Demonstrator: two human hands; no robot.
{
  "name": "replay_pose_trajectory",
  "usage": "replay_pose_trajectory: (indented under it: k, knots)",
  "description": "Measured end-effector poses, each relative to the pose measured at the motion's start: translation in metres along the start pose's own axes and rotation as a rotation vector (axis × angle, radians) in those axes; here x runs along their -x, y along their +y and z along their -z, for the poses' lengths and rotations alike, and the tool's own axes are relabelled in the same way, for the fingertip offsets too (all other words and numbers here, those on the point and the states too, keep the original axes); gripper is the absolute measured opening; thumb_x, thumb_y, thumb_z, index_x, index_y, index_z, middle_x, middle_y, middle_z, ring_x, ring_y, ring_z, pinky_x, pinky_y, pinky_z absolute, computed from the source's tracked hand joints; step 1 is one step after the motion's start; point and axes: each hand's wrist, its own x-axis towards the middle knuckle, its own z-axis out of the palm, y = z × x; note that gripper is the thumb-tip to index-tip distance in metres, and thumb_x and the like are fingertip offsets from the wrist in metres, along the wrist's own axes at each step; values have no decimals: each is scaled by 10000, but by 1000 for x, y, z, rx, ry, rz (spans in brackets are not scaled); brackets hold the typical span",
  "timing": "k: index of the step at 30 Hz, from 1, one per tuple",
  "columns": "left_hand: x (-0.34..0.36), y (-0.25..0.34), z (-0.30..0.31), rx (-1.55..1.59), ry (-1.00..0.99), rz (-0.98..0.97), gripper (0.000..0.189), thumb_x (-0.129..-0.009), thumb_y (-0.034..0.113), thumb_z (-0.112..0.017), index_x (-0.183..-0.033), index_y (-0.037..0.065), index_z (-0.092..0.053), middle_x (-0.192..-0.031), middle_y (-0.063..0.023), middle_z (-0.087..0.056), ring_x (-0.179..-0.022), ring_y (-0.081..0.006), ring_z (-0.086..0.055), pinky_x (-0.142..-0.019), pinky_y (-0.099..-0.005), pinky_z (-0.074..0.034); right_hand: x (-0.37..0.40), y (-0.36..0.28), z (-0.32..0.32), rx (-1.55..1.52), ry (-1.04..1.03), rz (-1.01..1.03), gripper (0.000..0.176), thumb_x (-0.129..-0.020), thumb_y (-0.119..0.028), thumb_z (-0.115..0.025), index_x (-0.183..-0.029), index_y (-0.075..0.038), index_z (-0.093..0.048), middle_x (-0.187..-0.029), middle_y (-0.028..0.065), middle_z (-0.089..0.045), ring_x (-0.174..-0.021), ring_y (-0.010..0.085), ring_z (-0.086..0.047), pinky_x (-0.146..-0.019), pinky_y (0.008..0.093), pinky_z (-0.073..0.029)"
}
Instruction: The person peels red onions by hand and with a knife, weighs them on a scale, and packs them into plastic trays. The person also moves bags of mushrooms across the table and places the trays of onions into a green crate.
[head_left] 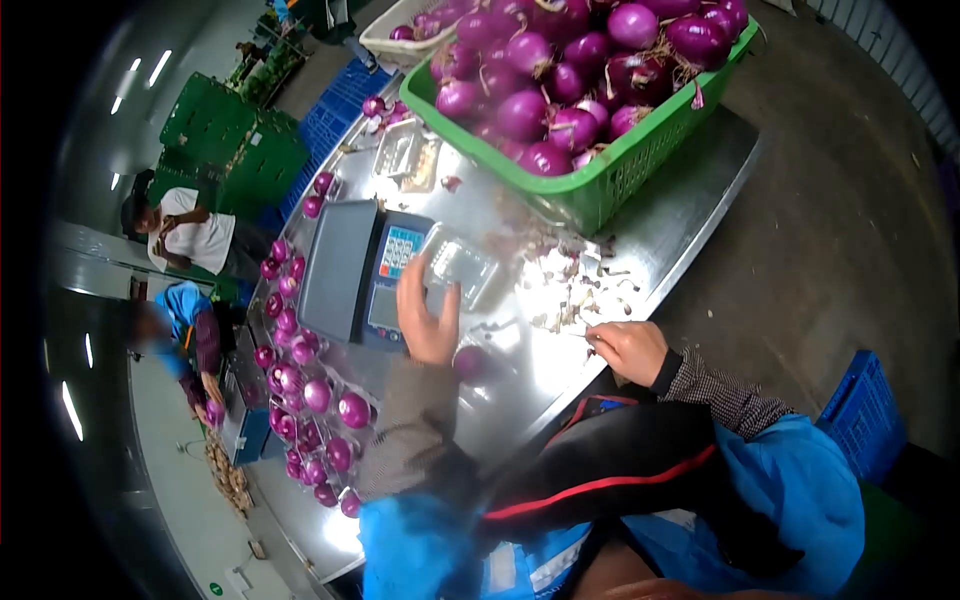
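Fingers apart, my left hand [430, 315] hovers by the scale [385, 280], next to a clear plastic tray [465, 268]. A single purple onion [470, 363] lies just below and right of it on the metal table [690, 215]. My right hand [630, 350] is closed at the table's near edge, its fingertips pinched round something small and dark that I cannot make out. Onion skins and trimmings [572, 290] are scattered beside that hand. Behind them stands a green crate [590, 195] heaped with purple onions [575, 130].
Rows of onions in clear trays [317, 395] line the table's left side. More clear trays [400, 148] stand beyond the scale. A co-worker in blue [185, 310] and a person in white [205, 235] are at left. A blue crate [865, 420] is at right.
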Motion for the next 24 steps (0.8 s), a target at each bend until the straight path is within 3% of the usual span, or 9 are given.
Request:
replay_pose_trajectory:
  k: [2, 3, 5, 7, 8, 9, 13, 17, 24]
  knots:
    - [-77, 24, -15, 127, 20, -147, 476, -782, 24, -706, -1226, -21, -541, -1158, -177, -601, -1091, -330, -574, -939, -388, -443, -1, 3, 8, -69, 19, -47, 134, -855, -189, -585, -932, -109, -660, -818, 109, -676, -749, 299, -657, -663, 422, -515]
    - [-109, 27, -28, 178, -33, -176, 533, -825, 42, -700, -1313, -12, -492, -1238, -174, -582, -1147, -260, -582, -973, -370, -464, -1, 8, 7, -80, 63, -34, 129, -864, -192, -591, -938, -112, -660, -799, 105, -678, -734, 287, -659, -651, 416, -512]
    - [-175, 36, -68, 254, -79, -188, 606, -817, 122, -735, -1344, -3, -465, -1249, -177, -579, -1137, -248, -590, -950, -372, -479, -1, 10, 19, -81, 59, -99, 125, -872, -195, -597, -926, -117, -678, -762, 102, -676, -706, 285, -659, -634, 408, -508]
    - [-225, 45, -109, 82, -65, -163, 668, -766, 235, -787, -1321, 21, -483, -1170, -179, -597, -1060, -289, -608, -929, -374, -481, -1, 13, 29, -71, 79, -133, 121, -875, -194, -602, -899, -119, -694, -758, 100, -674, -702, 290, -658, -620, 402, -505]
    - [-247, 35, -135, -71, -5, -249, 722, -740, 343, -790, -1321, 39, -487, -1157, -204, -585, -1028, -343, -602, -914, -414, -487, 3, 19, 29, -53, 99, -135, 114, -878, -195, -602, -908, -114, -677, -767, 104, -672, -700, 294, -656, -613, 402, -502]
    - [-261, 38, -151, -143, -35, -212, 750, -723, 385, -785, -1319, 48, -478, -1155, -217, -577, -1033, -367, -595, -913, -436, -487, 6, 23, 31, -44, 113, -148, 104, -876, -194, -604, -901, -110, -660, -756, 102, -665, -688, 295, -650, -606, 408, -497]
    - [-297, 65, -178, -495, -241, 66, 808, -686, 449, -777, -1326, 130, -400, -1167, -222, -564, -1086, -382, -585, -926, -500, -478, 14, 33, 37, 14, 172, -132, 82, -869, -176, -615, -847, -98, -605, -681, 87, -620, -636, 297, -620, -570, 433, -472]
    - [-306, 62, -181, -548, -333, 94, 879, -687, 463, -789, -1395, 172, -357, -1271, -178, -545, -1181, -353, -540, -969, -486, -420, 21, 36, 42, 9, 180, -138, 84, -865, -167, -625, -900, -96, -652, -743, 104, -655, -677, 309, -635, -601, 419, -493]
    - [-301, 52, -169, -459, -270, -27, 878, -665, 440, -786, -1393, 176, -374, -1232, -183, -562, -1119, -356, -561, -937, -482, -450, 19, 37, 51, 8, 101, -162, 94, -874, -166, -615, -921, -97, -659, -791, 117, -668, -724, 318, -644, -644, 429, -501]
